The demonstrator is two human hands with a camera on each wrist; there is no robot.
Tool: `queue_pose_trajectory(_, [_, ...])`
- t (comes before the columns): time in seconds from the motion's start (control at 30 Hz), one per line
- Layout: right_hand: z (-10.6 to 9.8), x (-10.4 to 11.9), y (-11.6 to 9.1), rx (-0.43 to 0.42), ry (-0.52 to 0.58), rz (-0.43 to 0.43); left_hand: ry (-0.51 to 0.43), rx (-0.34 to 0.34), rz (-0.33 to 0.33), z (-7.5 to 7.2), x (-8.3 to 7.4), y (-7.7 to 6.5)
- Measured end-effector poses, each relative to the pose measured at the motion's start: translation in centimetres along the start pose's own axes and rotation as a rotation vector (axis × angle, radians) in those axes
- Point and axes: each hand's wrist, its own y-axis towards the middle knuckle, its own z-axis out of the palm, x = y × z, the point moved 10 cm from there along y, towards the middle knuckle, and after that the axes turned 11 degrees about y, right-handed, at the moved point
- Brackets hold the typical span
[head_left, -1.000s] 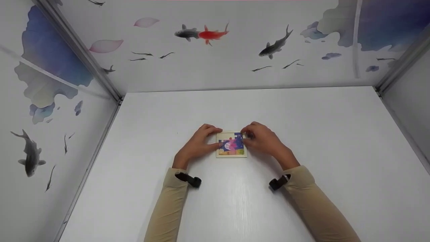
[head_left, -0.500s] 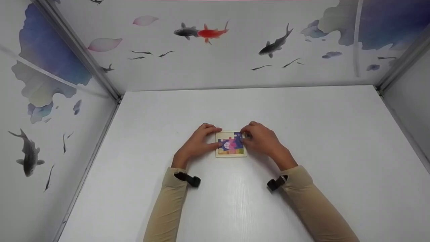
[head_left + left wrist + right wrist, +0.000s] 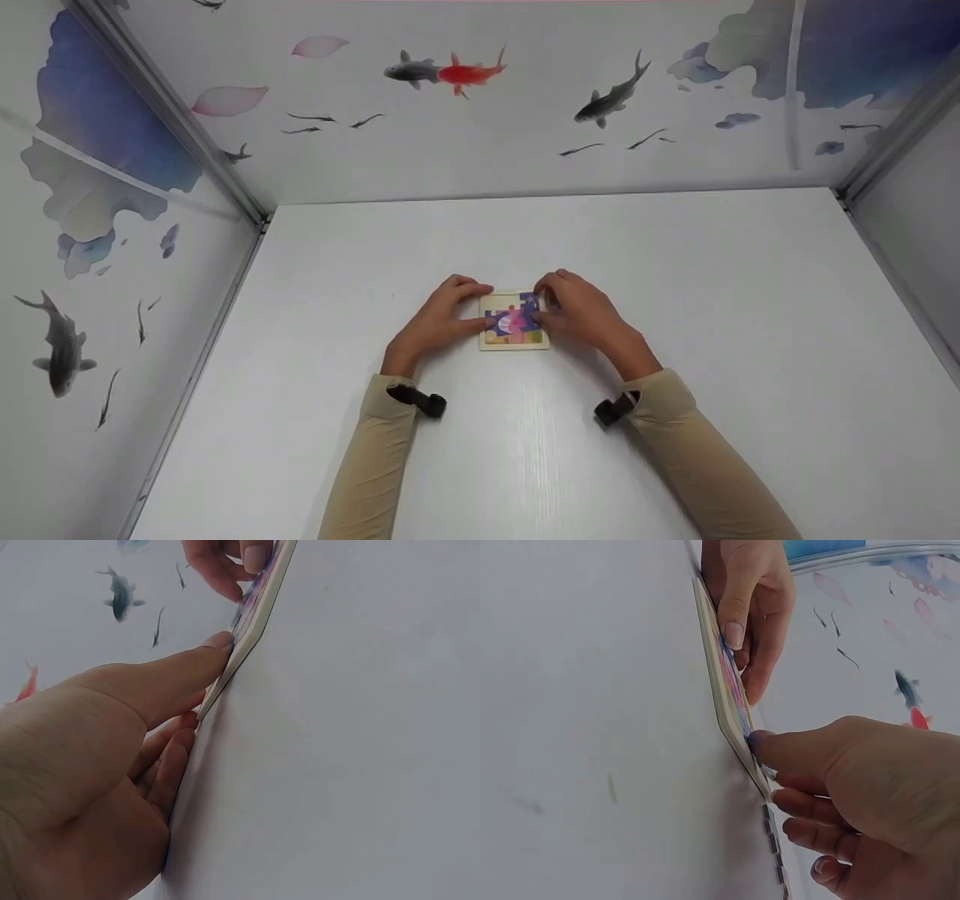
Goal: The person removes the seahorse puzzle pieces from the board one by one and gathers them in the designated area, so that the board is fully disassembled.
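A small square wooden jigsaw puzzle board [image 3: 514,347] lies on the white table. Pink, purple and yellow-green pieces fill its lower part and right side; bare pale wood shows at upper left. My left hand [image 3: 439,319] holds the board by its left side, thumb on the face near the left edge, a finger at the top left corner. At upper right, my right hand [image 3: 589,311] pinches a purple puzzle piece [image 3: 528,303] between thumb and fingers. In the right wrist view its thumb [image 3: 787,750] lies over the board's face; the fingers partly hide the piece.
White walls with painted fish [image 3: 472,73] and blue leaf shapes stand behind and to the left of the table [image 3: 517,450]. Dark wrist straps with small cameras [image 3: 431,405] sit at both cuffs.
The right thumb and fingers have shifted slightly left over the board, and the purple piece at upper right has moved a little with them. The left hand keeps its hold.
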Motion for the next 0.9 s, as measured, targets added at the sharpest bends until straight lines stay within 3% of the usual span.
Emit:
queue_pose_trajectory(0.23, [-0.11, -0.24, 0.10, -0.011, 0.158, 0.024, -0.010, -0.001, -0.009, 0.01, 0.09, -0.08])
queue_pose_trajectory(0.4, [-0.09, -0.07, 0.06, -0.023, 0.219, -0.009, -0.009, 0.003, -0.013, -0.02, -0.02, -0.10])
queue_pose_trajectory(0.9, [0.28, 0.11, 0.36, 0.016, 0.183, -0.114, 0.008, 0.001, 0.004, 0.04, 0.00, 0.08])
